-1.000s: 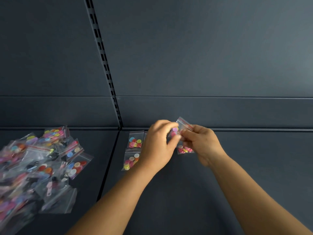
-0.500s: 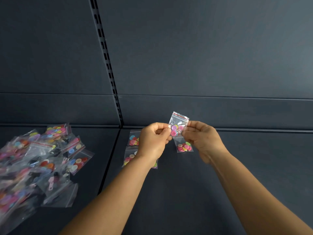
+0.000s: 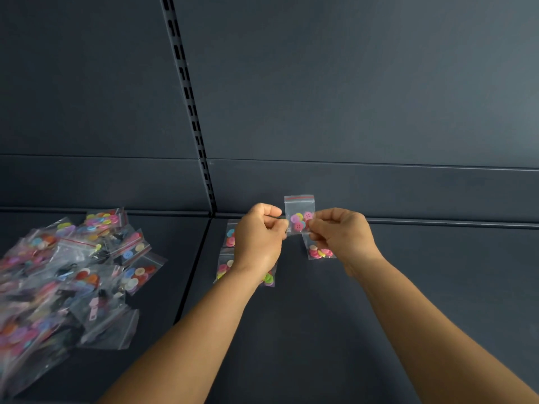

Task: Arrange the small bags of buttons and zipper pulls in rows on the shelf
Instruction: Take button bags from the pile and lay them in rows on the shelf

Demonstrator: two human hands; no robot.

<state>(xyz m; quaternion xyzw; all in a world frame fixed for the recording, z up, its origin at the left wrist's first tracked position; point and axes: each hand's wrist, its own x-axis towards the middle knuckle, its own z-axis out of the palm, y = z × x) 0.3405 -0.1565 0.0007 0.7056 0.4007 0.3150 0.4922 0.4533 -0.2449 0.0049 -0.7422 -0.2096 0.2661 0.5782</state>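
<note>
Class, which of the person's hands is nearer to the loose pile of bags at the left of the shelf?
Left. The left hand lies between the pile and the right hand, which is farther right; both pinch one small bag.

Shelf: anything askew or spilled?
No spill. The pile at left is a loose heap, still unsorted. The bag under the right hand lies slightly tilted. Both hands pinch one bag upright.

I see a clear bag (image 3: 299, 213) with a red zip stripe holding pink, yellow and blue buttons (image 3: 300, 221), against my dark grey shelf (image 3: 408, 287).
</note>
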